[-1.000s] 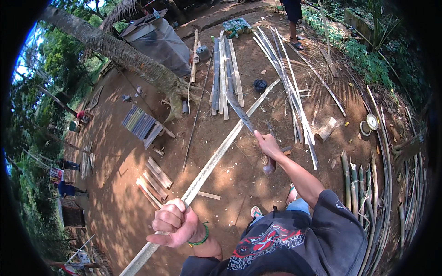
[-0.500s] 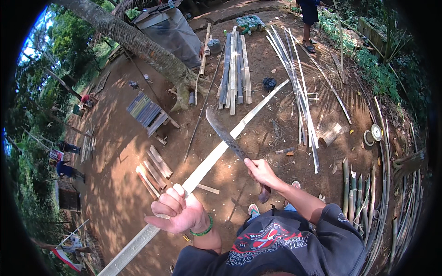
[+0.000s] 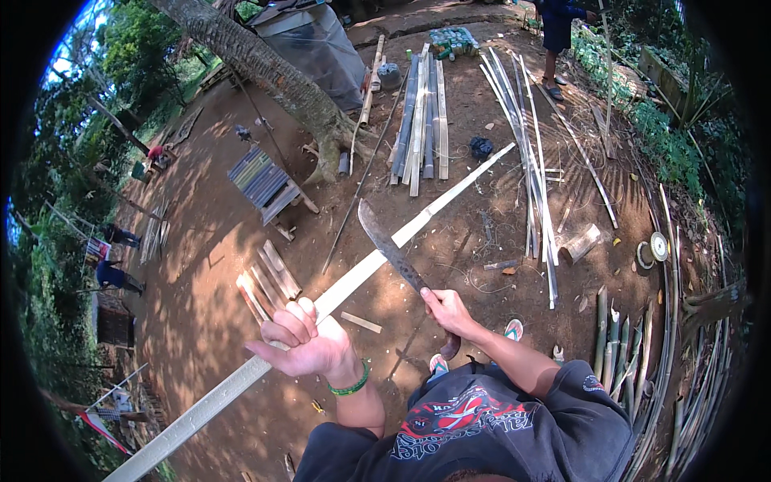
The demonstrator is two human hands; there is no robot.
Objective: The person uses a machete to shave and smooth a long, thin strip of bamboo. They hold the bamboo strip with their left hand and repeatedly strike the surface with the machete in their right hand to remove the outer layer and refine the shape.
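Head view: the pale strip (image 3: 351, 283) slants this side of the tree (image 3: 257, 68), left hand (image 3: 312, 345) closed around it; right of the tree, the right hand (image 3: 450, 312) grips a machete (image 3: 392, 251) across the strip. I'd keep any stroke shallow, away from the left hand.

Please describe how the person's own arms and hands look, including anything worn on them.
The left hand is gloveless, with a green bracelet around its wrist. The right hand is gloveless too, with no bracelet visible. The left sleeve and right sleeve are short and dark; the right one carries a small, pale, rounded print.
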